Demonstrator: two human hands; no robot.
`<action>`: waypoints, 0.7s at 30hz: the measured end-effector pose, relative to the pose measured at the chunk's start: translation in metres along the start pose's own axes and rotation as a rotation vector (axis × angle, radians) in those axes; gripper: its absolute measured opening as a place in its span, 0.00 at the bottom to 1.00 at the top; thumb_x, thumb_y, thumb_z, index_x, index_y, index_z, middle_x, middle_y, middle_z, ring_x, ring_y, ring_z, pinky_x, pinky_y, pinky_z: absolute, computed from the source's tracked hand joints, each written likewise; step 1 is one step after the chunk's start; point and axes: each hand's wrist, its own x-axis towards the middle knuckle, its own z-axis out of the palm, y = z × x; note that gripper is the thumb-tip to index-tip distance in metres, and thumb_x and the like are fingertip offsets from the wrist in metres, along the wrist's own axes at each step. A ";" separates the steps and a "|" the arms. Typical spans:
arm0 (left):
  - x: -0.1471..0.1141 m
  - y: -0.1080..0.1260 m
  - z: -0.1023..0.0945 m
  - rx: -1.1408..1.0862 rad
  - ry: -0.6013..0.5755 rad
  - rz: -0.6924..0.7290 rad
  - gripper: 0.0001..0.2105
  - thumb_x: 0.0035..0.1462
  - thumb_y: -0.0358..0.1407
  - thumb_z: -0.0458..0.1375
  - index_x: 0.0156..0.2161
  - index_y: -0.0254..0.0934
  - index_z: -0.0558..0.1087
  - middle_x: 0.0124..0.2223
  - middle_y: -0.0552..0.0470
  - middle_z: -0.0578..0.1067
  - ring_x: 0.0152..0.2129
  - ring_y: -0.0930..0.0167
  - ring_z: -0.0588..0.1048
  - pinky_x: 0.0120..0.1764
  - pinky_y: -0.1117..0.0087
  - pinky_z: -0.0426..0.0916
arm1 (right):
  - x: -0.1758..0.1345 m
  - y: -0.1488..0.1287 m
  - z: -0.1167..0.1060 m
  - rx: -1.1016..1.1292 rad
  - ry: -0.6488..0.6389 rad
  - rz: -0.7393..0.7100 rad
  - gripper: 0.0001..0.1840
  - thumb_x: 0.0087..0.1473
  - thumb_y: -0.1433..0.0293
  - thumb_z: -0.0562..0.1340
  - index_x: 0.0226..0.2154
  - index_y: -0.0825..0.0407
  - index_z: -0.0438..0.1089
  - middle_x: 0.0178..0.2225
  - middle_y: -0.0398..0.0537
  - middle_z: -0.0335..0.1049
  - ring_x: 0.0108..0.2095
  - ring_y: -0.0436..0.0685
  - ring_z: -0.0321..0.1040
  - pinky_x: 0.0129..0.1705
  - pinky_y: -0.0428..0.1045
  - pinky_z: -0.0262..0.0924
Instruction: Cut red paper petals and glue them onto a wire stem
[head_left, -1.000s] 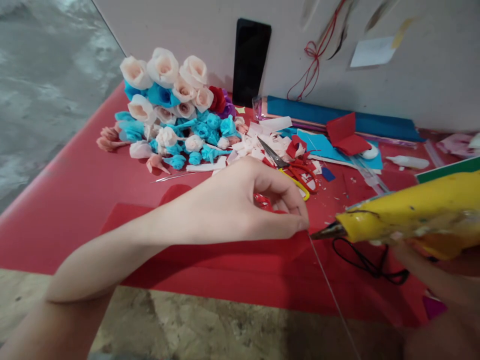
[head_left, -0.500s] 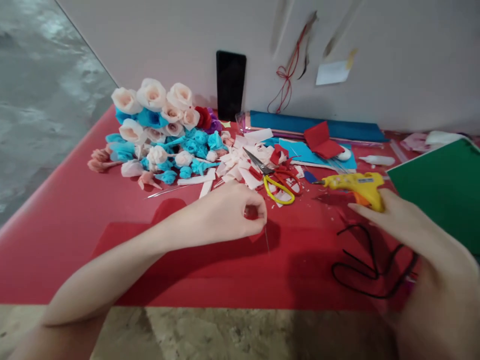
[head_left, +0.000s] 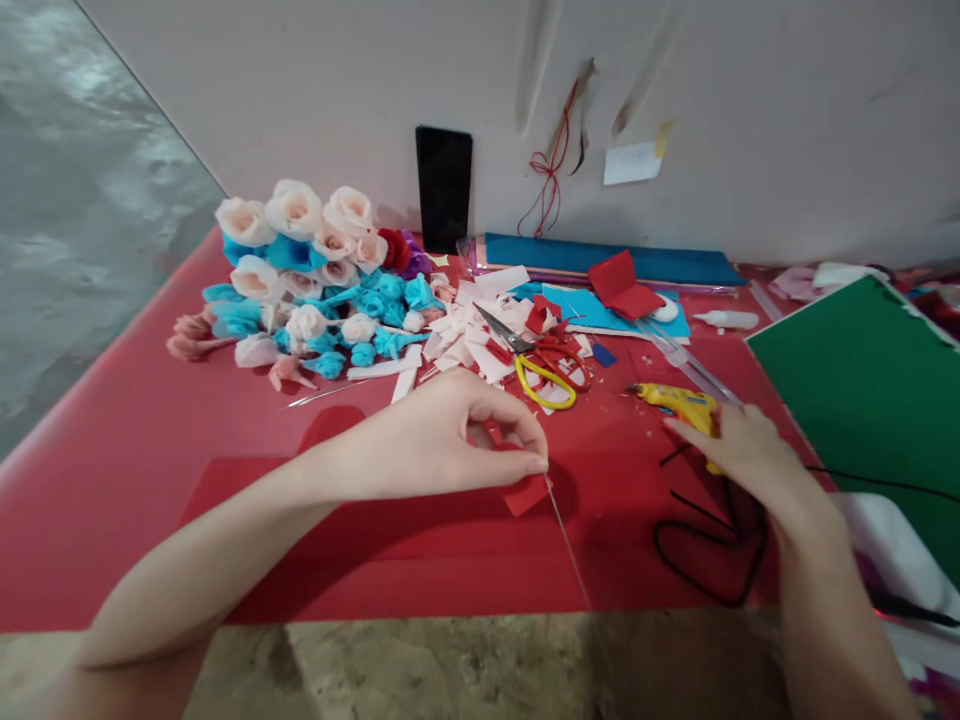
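Maybe trouble is being risked on the right side, where the yellow glue gun (head_left: 675, 400) is being touched by the right hand (head_left: 757, 455). Its tip is being pointed toward the paper scraps (head_left: 465, 335), so glue could be getting dripped near them, or a finger could be getting burned, if the tip is hot. The gun could also be getting tugged if the black cord (head_left: 730, 505), which is looping on the red table (head_left: 135, 420), is being snagged by the arm. On the left side, the small red paper (head_left: 525, 495) could be getting bent if it is being pinched too hard, or dropped if too softly.

As for the grip, the thumb and fingertips of the left hand (head_left: 457, 440) are being pressed together with hardly any gap, and the thin wire (head_left: 566, 540) and red paper are being held there, above the table. The wire is being pointed down toward the table's front edge. Some right fingers are being hidden, so whether the gun's handle is being squeezed or just touched cannot be told
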 end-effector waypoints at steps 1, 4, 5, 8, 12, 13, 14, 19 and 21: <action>-0.001 0.000 0.000 -0.026 -0.010 0.019 0.06 0.52 0.33 0.55 0.30 0.33 0.74 0.28 0.56 0.76 0.24 0.79 0.71 0.28 0.81 0.64 | -0.004 -0.013 -0.001 -0.001 0.023 0.018 0.18 0.46 0.57 0.61 0.35 0.53 0.67 0.40 0.61 0.67 0.44 0.73 0.64 0.44 0.68 0.56; -0.001 0.001 0.000 -0.087 -0.051 0.083 0.07 0.54 0.33 0.54 0.30 0.33 0.73 0.27 0.54 0.77 0.25 0.78 0.72 0.30 0.80 0.65 | -0.019 -0.064 -0.007 0.111 -0.103 -0.055 0.16 0.52 0.55 0.55 0.36 0.48 0.67 0.38 0.49 0.69 0.39 0.60 0.68 0.40 0.55 0.63; -0.001 0.002 -0.001 -0.106 -0.068 0.103 0.07 0.54 0.32 0.54 0.30 0.33 0.73 0.27 0.54 0.76 0.25 0.78 0.72 0.30 0.80 0.65 | -0.024 -0.083 -0.009 0.176 -0.183 -0.116 0.14 0.53 0.55 0.56 0.31 0.48 0.67 0.33 0.45 0.70 0.35 0.55 0.68 0.37 0.50 0.64; 0.000 0.002 -0.002 -0.152 -0.096 0.130 0.07 0.54 0.31 0.54 0.29 0.33 0.73 0.25 0.54 0.76 0.24 0.78 0.72 0.31 0.79 0.66 | -0.035 -0.129 -0.014 0.421 -0.264 -0.352 0.05 0.54 0.66 0.58 0.28 0.48 0.65 0.27 0.41 0.67 0.29 0.49 0.64 0.31 0.43 0.60; 0.000 0.003 -0.003 -0.140 -0.086 0.140 0.06 0.54 0.30 0.54 0.29 0.33 0.73 0.25 0.54 0.76 0.24 0.78 0.72 0.31 0.79 0.67 | -0.037 -0.153 -0.017 0.418 -0.042 -0.391 0.05 0.51 0.72 0.61 0.30 0.45 0.66 0.30 0.40 0.65 0.33 0.49 0.62 0.34 0.44 0.59; 0.000 0.002 -0.003 -0.135 -0.087 0.150 0.06 0.54 0.30 0.54 0.29 0.33 0.73 0.25 0.54 0.76 0.24 0.78 0.72 0.31 0.79 0.67 | -0.036 -0.154 -0.016 0.396 0.008 -0.399 0.05 0.51 0.72 0.62 0.30 0.45 0.66 0.31 0.40 0.65 0.33 0.49 0.62 0.35 0.45 0.58; -0.001 0.002 -0.002 -0.130 -0.086 0.160 0.06 0.54 0.30 0.54 0.29 0.34 0.73 0.25 0.54 0.76 0.24 0.78 0.72 0.31 0.79 0.67 | -0.034 -0.155 -0.015 0.377 0.036 -0.412 0.05 0.50 0.72 0.63 0.30 0.45 0.67 0.31 0.40 0.64 0.33 0.49 0.62 0.35 0.45 0.58; -0.003 0.002 0.002 -0.105 -0.071 0.165 0.06 0.54 0.31 0.54 0.29 0.35 0.73 0.27 0.53 0.76 0.24 0.77 0.72 0.32 0.79 0.67 | -0.029 -0.152 -0.003 0.496 -0.187 -0.422 0.04 0.49 0.72 0.63 0.29 0.46 0.71 0.26 0.39 0.65 0.30 0.48 0.62 0.31 0.45 0.57; -0.003 0.003 0.003 -0.085 -0.086 0.154 0.06 0.54 0.31 0.54 0.28 0.35 0.73 0.27 0.53 0.76 0.24 0.77 0.72 0.32 0.79 0.67 | -0.028 -0.151 0.001 0.591 -0.315 -0.405 0.03 0.49 0.72 0.63 0.28 0.47 0.73 0.24 0.40 0.65 0.28 0.48 0.62 0.29 0.45 0.57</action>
